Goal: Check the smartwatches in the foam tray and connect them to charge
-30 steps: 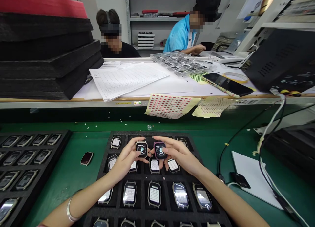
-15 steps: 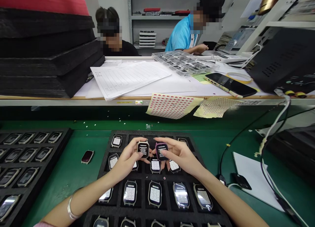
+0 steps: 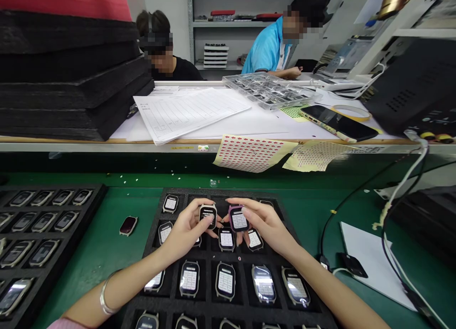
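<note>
My left hand (image 3: 190, 227) is closed around a light-framed smartwatch body (image 3: 207, 212), its thumb resting on the lit screen, which shows white text on black. Beside it, my right hand (image 3: 265, 222) grips a purple-framed smartwatch body (image 3: 238, 219); its screen shows a white grid and the thumb lies at its upper right edge. Both watches are strapless and held above a black foam tray (image 3: 204, 272). In the tray's pockets lie several more watch bodies, such as a lit one (image 3: 225, 280) showing a white grid. My hands partly cover the pockets behind them.
A second foam tray of watches (image 3: 64, 224) is at the left, with a single dark watch (image 3: 128, 226) on the green mat between trays. Cables (image 3: 322, 234) and a white sheet (image 3: 374, 267) lie right. The shelf ahead holds stacked black foam (image 3: 53, 82), papers (image 3: 192, 115) and a phone (image 3: 340, 122). Two people sit beyond.
The purple watch's screen has gone from a black text list to a white grid, and my right thumb has moved up off its middle. My left thumb has slid upward on the other screen.
</note>
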Action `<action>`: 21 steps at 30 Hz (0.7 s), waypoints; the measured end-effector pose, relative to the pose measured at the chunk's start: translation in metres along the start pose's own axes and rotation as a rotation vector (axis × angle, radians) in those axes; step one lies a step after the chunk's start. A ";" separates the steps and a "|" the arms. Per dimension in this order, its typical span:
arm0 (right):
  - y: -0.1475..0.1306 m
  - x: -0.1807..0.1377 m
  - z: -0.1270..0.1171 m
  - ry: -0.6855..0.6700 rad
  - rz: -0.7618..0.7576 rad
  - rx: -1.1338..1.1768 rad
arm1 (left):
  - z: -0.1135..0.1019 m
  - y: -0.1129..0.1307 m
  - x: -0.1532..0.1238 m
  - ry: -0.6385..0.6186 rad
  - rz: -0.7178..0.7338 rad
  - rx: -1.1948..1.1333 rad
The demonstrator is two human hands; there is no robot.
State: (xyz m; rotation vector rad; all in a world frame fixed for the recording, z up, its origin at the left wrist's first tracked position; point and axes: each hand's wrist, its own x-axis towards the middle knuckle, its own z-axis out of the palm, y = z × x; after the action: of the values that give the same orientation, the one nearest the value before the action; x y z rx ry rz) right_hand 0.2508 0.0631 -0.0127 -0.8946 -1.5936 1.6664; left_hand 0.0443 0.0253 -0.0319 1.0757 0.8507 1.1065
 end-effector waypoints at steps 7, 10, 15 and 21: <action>0.001 0.001 -0.001 -0.003 -0.001 0.007 | -0.002 0.001 0.000 -0.010 0.017 -0.005; 0.002 0.001 -0.002 -0.006 0.008 -0.001 | -0.001 0.002 -0.001 -0.003 0.005 -0.002; 0.000 0.001 -0.001 -0.009 0.013 -0.008 | 0.000 0.001 -0.001 0.011 0.004 0.010; 0.001 0.001 0.000 -0.023 0.001 0.014 | -0.003 -0.003 0.000 0.108 0.004 0.236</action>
State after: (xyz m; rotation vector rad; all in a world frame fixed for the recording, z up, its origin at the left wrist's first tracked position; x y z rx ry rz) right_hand 0.2509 0.0638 -0.0133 -0.8725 -1.5952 1.6914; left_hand 0.0424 0.0260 -0.0356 1.2199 1.0862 1.0939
